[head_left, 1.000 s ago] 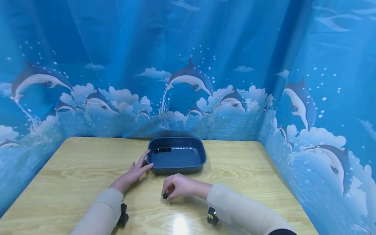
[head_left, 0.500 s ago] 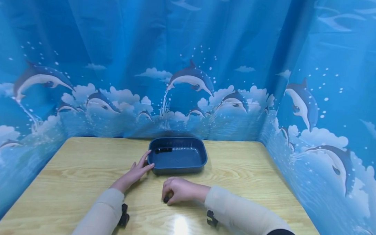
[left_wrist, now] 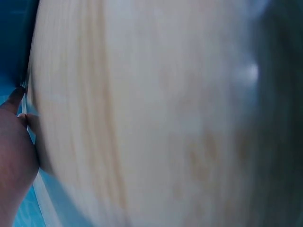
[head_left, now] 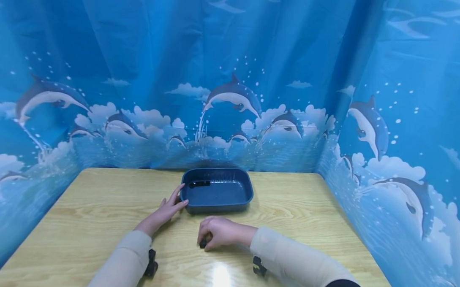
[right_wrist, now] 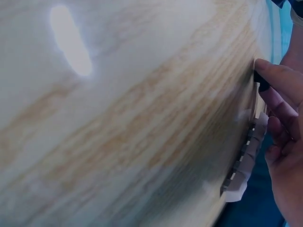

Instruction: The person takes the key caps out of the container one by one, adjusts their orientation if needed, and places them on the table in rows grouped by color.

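Note:
In the head view my left hand [head_left: 167,209] has its fingers spread against the left side of a dark blue rectangular basin [head_left: 219,208]. A slim black item with a round end [head_left: 200,184] shows inside the basin at its left. Nearer the front, my right hand [head_left: 220,232] pinches a small black object [head_left: 203,243] between thumb and fingers, low over the table; its kind is unclear. The right wrist view shows the black object [right_wrist: 262,81] at the fingertips. Below it, near the curled fingers, lies a pale segmented strip with dark gaps [right_wrist: 245,163], hidden in the head view.
The wood-grain table [head_left: 307,213] extends on both sides of the basin. Blue dolphin-print curtains [head_left: 164,73] stand behind it and along its sides. Each wrist carries a small black camera, such as the left one [head_left: 151,263].
The right hand has come slightly toward the front edge with the small black object, then held nearly still. The left hand and basin keep their places.

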